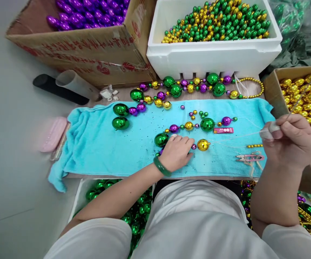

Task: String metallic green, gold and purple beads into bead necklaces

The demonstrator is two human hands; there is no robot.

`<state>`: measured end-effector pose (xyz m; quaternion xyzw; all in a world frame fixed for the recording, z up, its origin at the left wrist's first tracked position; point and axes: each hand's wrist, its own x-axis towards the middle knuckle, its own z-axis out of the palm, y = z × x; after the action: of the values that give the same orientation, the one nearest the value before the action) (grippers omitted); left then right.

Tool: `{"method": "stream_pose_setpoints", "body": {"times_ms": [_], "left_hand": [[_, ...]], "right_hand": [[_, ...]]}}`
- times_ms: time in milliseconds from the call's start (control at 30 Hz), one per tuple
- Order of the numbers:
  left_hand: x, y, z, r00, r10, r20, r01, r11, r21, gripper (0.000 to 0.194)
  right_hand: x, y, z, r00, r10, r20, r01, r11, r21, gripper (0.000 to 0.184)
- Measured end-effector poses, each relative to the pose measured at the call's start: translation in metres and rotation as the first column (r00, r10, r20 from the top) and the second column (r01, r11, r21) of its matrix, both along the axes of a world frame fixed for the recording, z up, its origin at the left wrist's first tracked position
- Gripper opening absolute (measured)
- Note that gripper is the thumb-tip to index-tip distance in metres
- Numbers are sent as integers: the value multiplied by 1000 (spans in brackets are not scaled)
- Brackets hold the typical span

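My left hand (178, 151), with a green bangle (161, 166) at its wrist, is closed over part of a bead strand on the turquoise towel (134, 144). A green bead (161, 139) and a gold bead (203, 145) show on either side; the beads underneath are hidden. Raised at the right, my right hand (293, 140) pinches a thin thread (236, 136) that runs back to the strand. White wrapping (272, 130) covers its fingers. A thin line (306, 86) slants up from this hand; whether it is thread or a needle, I cannot tell.
Pink-handled snips (249, 157), a small red packet (223, 130) and loose beads (203, 114) lie on the towel. Behind stand a cardboard box (90, 50) of purple beads and a white foam box (215, 54). A carton (271, 81) of gold beads is at right.
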<state>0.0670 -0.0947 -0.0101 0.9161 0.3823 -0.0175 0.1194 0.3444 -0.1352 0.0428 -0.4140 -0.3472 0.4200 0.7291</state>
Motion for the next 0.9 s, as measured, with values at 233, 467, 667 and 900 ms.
{"method": "stream_pose_setpoints", "body": {"times_ms": [233, 467, 667, 900], "left_hand": [[-31, -2, -3, 968, -44, -247, 100, 971, 217, 27], [-35, 23, 3, 940, -223, -259, 281, 936, 211, 44], [19, 91, 18, 997, -74, -4, 73, 981, 179, 34], [81, 139, -29, 996, -88, -20, 88, 996, 27, 28]], "right_hand": [[39, -3, -13, 977, -203, -59, 201, 979, -43, 6], [40, -8, -24, 934, -352, 53, 355, 932, -67, 10], [-2, -2, -46, 991, -79, 106, 99, 975, -200, 12], [-30, 3, -69, 991, 60, 121, -14, 939, -345, 10]]}}
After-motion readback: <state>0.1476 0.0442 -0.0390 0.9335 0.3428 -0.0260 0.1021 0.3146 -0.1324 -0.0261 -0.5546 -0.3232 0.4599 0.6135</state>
